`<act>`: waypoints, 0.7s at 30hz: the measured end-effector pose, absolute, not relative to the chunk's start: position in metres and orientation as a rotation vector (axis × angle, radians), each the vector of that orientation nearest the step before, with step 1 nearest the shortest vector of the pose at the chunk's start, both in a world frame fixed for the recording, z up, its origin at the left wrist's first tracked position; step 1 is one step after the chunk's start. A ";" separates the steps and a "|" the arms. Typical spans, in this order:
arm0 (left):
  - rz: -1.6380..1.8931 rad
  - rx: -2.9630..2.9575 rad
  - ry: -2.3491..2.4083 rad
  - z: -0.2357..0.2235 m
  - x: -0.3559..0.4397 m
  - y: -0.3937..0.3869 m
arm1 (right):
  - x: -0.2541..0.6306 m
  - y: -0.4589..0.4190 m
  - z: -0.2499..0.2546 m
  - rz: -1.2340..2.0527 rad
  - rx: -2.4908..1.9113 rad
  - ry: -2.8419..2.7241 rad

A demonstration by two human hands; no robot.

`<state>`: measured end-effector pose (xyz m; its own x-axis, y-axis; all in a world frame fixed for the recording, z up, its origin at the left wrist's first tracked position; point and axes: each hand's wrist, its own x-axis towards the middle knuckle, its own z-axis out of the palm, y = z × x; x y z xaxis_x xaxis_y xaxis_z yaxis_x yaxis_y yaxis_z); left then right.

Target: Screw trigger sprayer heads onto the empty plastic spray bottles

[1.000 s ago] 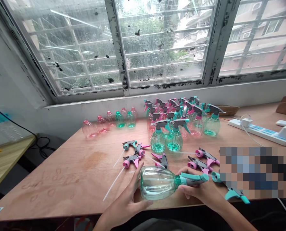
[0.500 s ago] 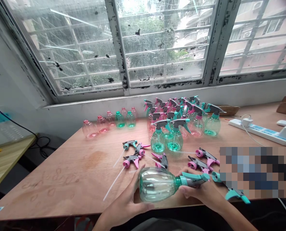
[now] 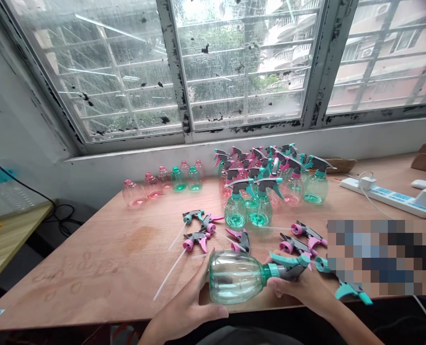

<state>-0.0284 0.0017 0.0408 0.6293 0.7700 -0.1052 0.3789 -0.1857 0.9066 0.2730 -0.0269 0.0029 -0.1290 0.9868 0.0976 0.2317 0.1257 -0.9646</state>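
A clear green spray bottle lies sideways between my hands above the table's front edge, its teal-and-grey trigger head pointing right. My left hand is wrapped round the bottle's base, thumb below. My right hand grips the neck and collar of the trigger head, its far fingers partly hidden. Just beyond the bottle lie loose pink-and-grey trigger heads with thin white tubes, and a teal one. More pink heads and a teal head lie to the right.
Behind stand grouped bottles with heads fitted. Headless pink and green bottles line the back left. A white power strip with plugs and cables lies at right, near a blurred-out patch. Windows rise behind the wooden table.
The trigger head has turned slightly in my right hand, its lever now tilted differently. The bottle has shifted very slightly right and down. The things on the table are unchanged.
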 end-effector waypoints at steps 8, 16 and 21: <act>0.478 1.910 0.982 0.044 -0.026 -0.002 | 0.272 -0.026 0.000 1.064 -1.203 -1.547; 0.446 1.801 0.943 0.040 -0.029 0.003 | 0.272 -0.026 0.000 1.063 -1.209 -1.568; 0.430 1.825 0.945 0.042 -0.029 0.002 | 0.274 -0.027 -0.002 1.079 -1.227 -1.516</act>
<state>-0.0286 0.0020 0.0420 0.6321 0.7654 -0.1209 0.4117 -0.1996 0.8892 0.2738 -0.0273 -0.0015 -0.1231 0.9865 0.1085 0.2205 0.1337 -0.9662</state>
